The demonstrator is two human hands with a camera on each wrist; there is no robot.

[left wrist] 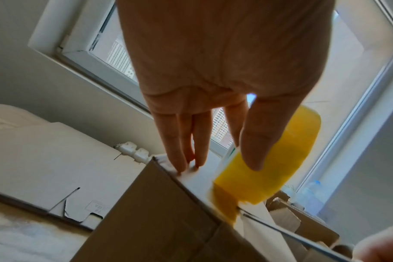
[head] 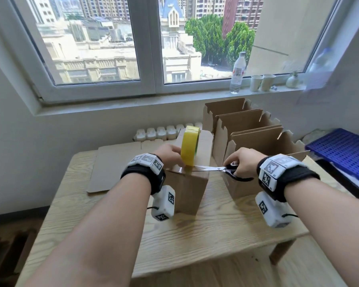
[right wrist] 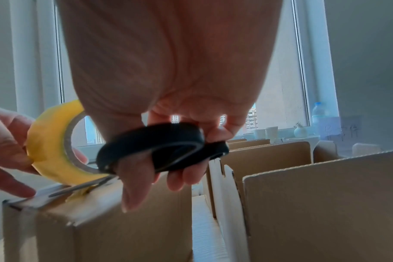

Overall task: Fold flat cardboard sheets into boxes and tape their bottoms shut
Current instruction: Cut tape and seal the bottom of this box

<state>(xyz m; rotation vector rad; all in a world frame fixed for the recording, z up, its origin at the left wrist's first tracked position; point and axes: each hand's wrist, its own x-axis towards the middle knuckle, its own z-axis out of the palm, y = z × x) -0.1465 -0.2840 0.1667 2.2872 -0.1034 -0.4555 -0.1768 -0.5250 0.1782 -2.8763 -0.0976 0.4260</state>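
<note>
Box [head: 190, 189] stands on the table [head: 216, 230] directly between your hands, bottom flaps turned up. Corrugated card: light and stiff along the walls, soft at the fold lines. It will likely slide or tip under a sideways push, so keep weight down on the top edge rather than squeezing the sides.

Your left hand [head: 170, 155] holds the yellow tape roll [head: 190, 147] on edge atop the box, thumb across the roll's face, the other fingers reaching down to the box top. Roll is a rigid ring with a smooth, probably slick outer wrap; hold by the core and the side faces.

Your right hand [head: 241, 162] has its fingers curled through the black loops of the scissors [head: 218, 169], blades reaching left to just under the roll. The stretched tape will be thin and clingy; keep it taut or it may fold onto itself.

Views differ:
- Head view gives the layout, both hands level across the box top.
- Left wrist view shows fingertips [left wrist: 180, 166] pressing the near box edge, and tape already down over the corner.
- Right wrist view shows the blades slightly parted at the tape, which the head view leaves unclear.

Beyond your right hand: a row of folded boxes [head: 255, 137], open tops up. Beyond your left: flat cardboard sheets [head: 112, 168] lying on the table.
</note>
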